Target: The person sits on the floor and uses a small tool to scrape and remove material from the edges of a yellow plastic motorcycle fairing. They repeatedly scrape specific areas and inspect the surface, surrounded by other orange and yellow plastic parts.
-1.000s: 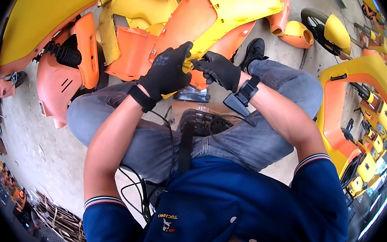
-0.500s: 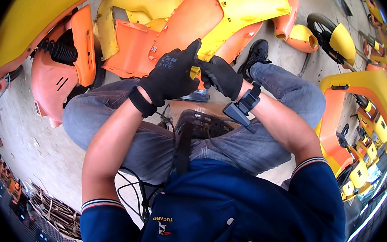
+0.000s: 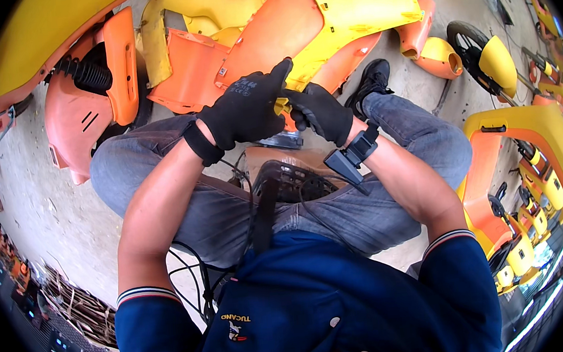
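Note:
Both my hands wear black gloves and meet at the narrow near end of a yellow plastic panel (image 3: pixel 333 36) with clips along its edges. My left hand (image 3: pixel 244 111) is closed around the left side of that end, its index finger lying forward along the panel. From the right, my right hand (image 3: pixel 321 114) pinches the same end with bent fingers. A bit of yellow shows between the two hands; the fingertips' exact contact is partly hidden. Beneath and beside the yellow panel are orange plastic panels (image 3: pixel 276 27), the nearest touching or just behind my left hand.
An orange fairing with a black spring (image 3: pixel 92 75) stands at left. Further right are a small wheel with a yellow fender (image 3: pixel 497 63) and a yellow-orange body shell (image 3: pixel 522 120). A black crate-like seat (image 3: pixel 295 178) sits between my legs, with black cables (image 3: pixel 200 281) at left.
My left wrist has shifted very slightly up and to the left. Both hands stay at the panel's near end, and the panels lie as before.

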Motion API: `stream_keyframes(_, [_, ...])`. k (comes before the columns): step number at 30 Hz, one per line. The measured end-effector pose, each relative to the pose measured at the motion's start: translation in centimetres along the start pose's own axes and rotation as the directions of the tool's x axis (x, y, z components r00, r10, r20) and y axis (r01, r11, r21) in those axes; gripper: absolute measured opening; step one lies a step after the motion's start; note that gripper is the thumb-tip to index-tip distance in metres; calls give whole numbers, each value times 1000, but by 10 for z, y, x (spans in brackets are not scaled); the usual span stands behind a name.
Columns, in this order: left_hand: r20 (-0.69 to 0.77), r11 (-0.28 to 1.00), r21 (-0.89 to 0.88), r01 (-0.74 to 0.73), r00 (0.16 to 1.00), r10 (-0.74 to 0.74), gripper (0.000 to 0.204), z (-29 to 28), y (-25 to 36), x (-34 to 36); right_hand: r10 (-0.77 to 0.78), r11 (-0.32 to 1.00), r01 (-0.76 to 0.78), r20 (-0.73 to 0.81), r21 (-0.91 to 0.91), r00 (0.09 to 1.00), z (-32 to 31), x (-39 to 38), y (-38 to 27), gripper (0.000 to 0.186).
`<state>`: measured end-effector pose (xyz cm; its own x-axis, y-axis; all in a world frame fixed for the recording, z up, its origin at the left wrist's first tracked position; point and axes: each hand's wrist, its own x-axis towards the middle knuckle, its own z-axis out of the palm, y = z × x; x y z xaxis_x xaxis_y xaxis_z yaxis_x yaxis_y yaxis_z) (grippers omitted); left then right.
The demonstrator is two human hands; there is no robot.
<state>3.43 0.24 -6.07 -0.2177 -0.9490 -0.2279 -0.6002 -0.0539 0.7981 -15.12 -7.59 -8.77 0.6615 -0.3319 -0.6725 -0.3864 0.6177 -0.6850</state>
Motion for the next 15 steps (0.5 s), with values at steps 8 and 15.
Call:
stream_keyframes(8, [23,999,-32,6,1000,-5,87,-4,4,3,-20,1000,20,-1,-3,1000,1,-1,-2,37])
stream_keyframes(15, [24,997,-25,67,998,-66,81,-12,12,5,17,1000,-17,-37,-2,999,2,-3,-4,38])
